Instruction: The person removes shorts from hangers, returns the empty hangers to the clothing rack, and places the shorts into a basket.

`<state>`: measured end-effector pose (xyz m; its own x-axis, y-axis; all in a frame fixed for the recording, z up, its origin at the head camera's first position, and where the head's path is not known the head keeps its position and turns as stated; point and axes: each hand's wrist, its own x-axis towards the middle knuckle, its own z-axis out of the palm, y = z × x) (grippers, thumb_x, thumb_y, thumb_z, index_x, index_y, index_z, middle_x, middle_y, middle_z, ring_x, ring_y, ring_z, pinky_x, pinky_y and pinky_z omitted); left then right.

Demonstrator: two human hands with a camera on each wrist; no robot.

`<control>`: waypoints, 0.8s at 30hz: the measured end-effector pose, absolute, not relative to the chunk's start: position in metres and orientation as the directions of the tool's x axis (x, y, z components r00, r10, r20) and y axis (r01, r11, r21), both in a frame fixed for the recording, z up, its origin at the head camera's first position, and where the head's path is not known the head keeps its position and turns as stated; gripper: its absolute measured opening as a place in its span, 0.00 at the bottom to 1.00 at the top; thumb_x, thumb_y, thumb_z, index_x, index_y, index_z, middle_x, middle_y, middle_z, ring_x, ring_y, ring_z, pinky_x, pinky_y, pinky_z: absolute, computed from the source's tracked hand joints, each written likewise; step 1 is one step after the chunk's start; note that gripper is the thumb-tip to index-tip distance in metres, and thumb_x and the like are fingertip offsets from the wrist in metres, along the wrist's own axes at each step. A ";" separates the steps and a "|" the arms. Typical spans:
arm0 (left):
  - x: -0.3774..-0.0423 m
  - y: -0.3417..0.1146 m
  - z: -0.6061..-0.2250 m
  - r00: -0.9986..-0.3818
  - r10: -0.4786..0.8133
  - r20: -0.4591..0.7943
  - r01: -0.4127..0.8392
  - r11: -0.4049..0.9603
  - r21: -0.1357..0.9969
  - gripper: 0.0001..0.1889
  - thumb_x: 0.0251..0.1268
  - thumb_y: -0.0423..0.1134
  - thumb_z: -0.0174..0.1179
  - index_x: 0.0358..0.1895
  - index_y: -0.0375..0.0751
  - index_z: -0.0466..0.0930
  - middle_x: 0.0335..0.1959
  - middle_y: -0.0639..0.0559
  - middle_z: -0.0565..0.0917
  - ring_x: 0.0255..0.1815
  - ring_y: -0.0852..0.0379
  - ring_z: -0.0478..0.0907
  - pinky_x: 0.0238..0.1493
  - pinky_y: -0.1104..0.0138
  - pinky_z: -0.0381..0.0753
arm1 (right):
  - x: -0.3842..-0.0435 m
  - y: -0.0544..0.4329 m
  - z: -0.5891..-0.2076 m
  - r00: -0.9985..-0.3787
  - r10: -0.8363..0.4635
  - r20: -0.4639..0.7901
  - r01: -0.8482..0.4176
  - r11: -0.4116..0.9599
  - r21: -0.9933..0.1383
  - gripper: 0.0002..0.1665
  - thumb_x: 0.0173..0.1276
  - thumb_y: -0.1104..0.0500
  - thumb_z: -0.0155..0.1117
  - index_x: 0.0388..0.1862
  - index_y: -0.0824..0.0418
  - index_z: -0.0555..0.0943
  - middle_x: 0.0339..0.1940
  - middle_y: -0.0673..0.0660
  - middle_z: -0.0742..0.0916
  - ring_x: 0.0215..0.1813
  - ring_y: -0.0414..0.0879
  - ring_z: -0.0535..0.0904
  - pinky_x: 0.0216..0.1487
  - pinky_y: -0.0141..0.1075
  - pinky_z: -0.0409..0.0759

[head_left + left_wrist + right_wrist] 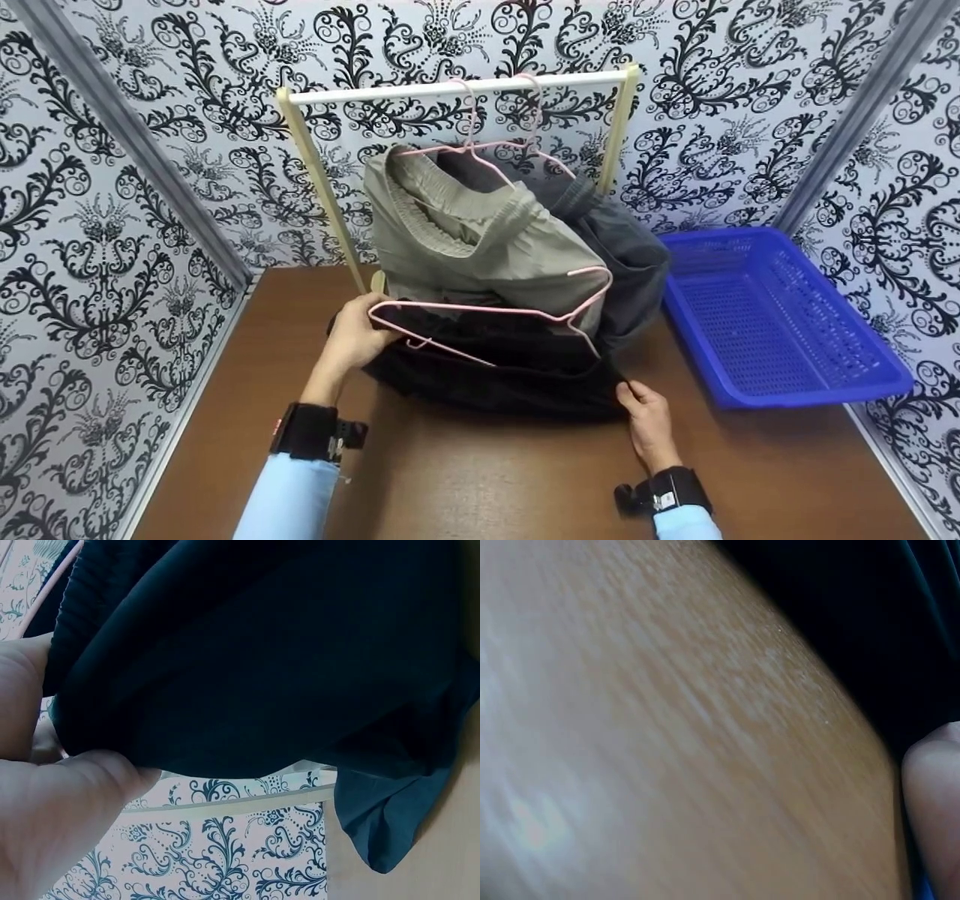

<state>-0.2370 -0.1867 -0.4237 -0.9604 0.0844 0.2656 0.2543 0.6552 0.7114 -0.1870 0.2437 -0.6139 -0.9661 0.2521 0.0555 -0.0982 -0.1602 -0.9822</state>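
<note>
On my far left stands a rack of pale wooden posts and a round white rail (375, 92), behind the work. Just in front of its left post, the left hand (356, 334) is clamped, thumb against fingers, on a black cloth garment with a gathered elastic waistband (480, 394). I see that garment stretched between both hands above the brown wood-grain table (480, 480). A thin pink hanger (480, 308) lies across its opening, left end against the left hand; should that grip loosen, I judge that end could spring out.

Midway, the hanger's hook overlaps a light grey garment with an elastic waist (540, 247); lifting carelessly could snag that cloth and drag it askew. Behind it, a dark grey garment (630, 255) also hangs from the rail.

Further right, the right hand (651, 420) pinches the black garment's edge. Too hard a tug here could, I reckon, pull the waistband off the hanger. Beyond sits a blue perforated plastic basket (817, 396), well apart from the hanger.
</note>
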 end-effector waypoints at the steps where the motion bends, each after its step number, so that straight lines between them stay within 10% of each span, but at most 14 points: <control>1: -0.237 -0.186 -0.424 -0.960 0.078 0.268 0.251 0.659 0.709 0.17 0.46 0.25 0.74 0.42 0.32 0.85 0.40 0.38 0.87 0.43 0.42 0.82 0.49 0.53 0.78 | -0.187 0.244 -0.614 -0.965 0.255 0.055 -0.097 -0.155 -0.983 0.08 0.74 0.68 0.63 0.37 0.67 0.89 0.34 0.43 0.89 0.40 0.35 0.83 0.47 0.25 0.79; 24: -0.243 -0.176 -0.438 -0.982 -0.088 0.168 0.073 0.642 0.763 0.13 0.55 0.31 0.66 0.45 0.34 0.85 0.51 0.33 0.86 0.60 0.34 0.79 0.65 0.45 0.72 | -0.188 0.242 -0.610 -0.962 0.274 0.020 -0.055 -0.119 -0.991 0.10 0.75 0.68 0.62 0.37 0.75 0.85 0.30 0.43 0.86 0.38 0.36 0.79 0.46 0.26 0.77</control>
<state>-0.2432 -0.1762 -0.4376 -0.9819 -0.0880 0.1680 0.0730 0.6421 0.7631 -0.1876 0.2419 -0.6097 -0.9616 0.2735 0.0202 -0.0548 -0.1193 -0.9913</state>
